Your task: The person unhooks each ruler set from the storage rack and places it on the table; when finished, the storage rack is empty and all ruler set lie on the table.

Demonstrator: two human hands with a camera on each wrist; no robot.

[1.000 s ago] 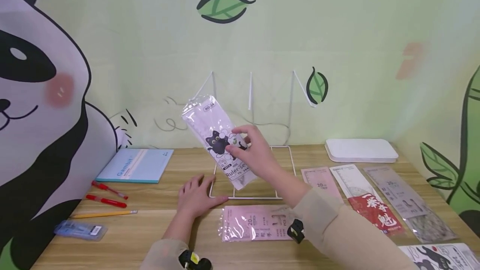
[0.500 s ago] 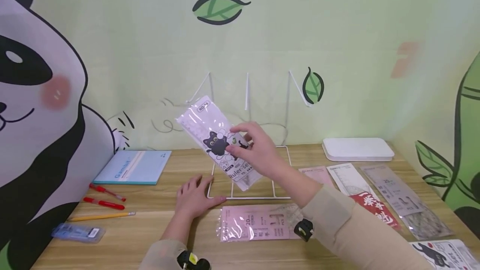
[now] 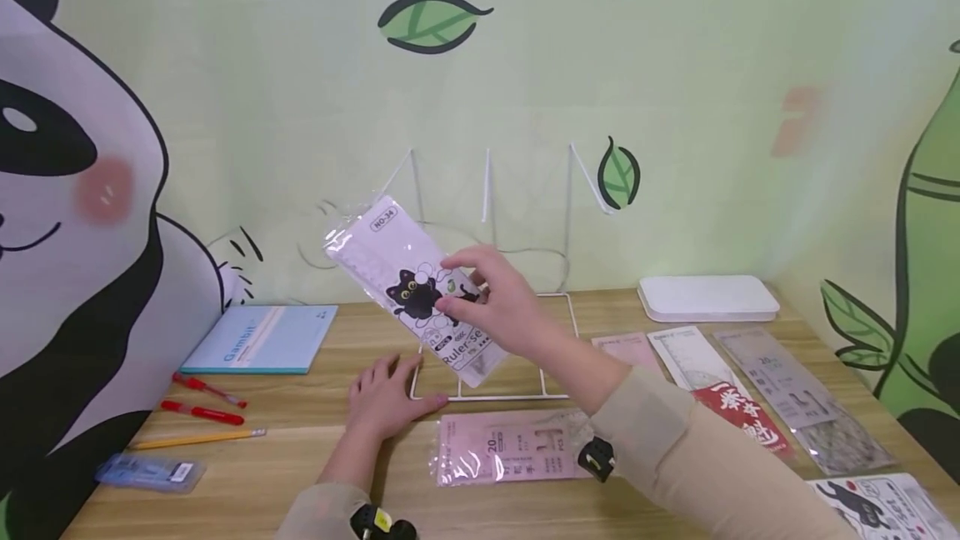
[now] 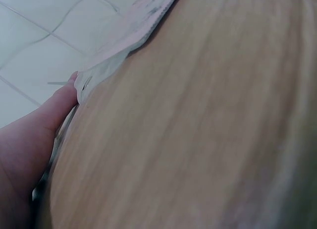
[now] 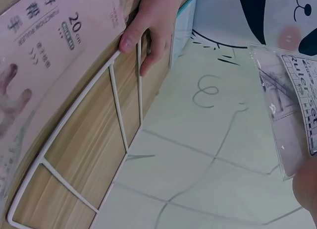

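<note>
My right hand (image 3: 504, 298) pinches a clear-wrapped ruler set (image 3: 401, 252) with a black cat on it between thumb and fingers. The pack is raised and tilted, its top leaning left, in front of a white wire display rack (image 3: 491, 397) with prongs along its top. My left hand (image 3: 384, 400) rests at the left front corner of the rack's base, fingers spread on the table and thumb along the front wire. The right wrist view shows the ruler set's lower part at the right edge. Just before the rack lies a pink ruler pack (image 3: 510, 447).
More ruler packs lie at the right, among them a grey one (image 3: 802, 398) and a red-and-white one (image 3: 738, 415). A white case (image 3: 708, 298) stands at the back right. On the left are a blue notebook (image 3: 258, 338), red pens (image 3: 202, 412), a pencil (image 3: 198, 439) and a blue packet (image 3: 150, 473).
My right hand has shifted slightly left with the ruler set, which leans a little more to the left. The left hand keeps its place on the rack's base. The head view has turned slightly.
</note>
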